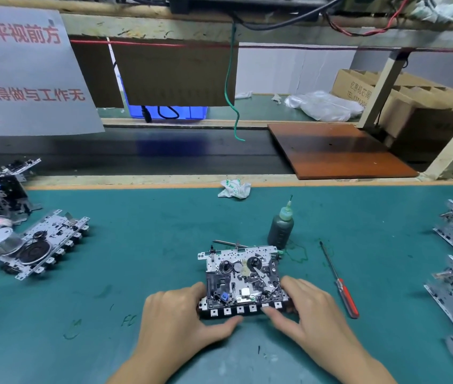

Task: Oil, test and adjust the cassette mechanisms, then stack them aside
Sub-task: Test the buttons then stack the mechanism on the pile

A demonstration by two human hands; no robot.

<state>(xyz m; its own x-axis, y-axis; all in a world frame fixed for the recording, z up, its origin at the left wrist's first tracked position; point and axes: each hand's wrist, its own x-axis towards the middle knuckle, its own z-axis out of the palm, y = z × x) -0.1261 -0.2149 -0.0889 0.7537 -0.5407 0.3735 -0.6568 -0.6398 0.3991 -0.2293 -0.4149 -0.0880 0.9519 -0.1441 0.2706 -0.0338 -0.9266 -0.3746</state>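
Right, nearest the camera a cassette mechanism (pixel 243 284) is gripped at both ends on the green mat (pixel 136 245): the left hand (pixel 181 320) is curled round its left edge, thumb along the key row, and the right hand (pixel 308 311) is wrapped round the right edge, thumb laid on a key. Its underside is hidden. Just behind, an oil bottle (pixel 281 227) is stood upright; a red-handled screwdriver (pixel 340 281) is laid to the right. More mechanisms (pixel 50 242) are cut off at both edges. Farther back, crumpled paper (pixel 234 188) is seen.
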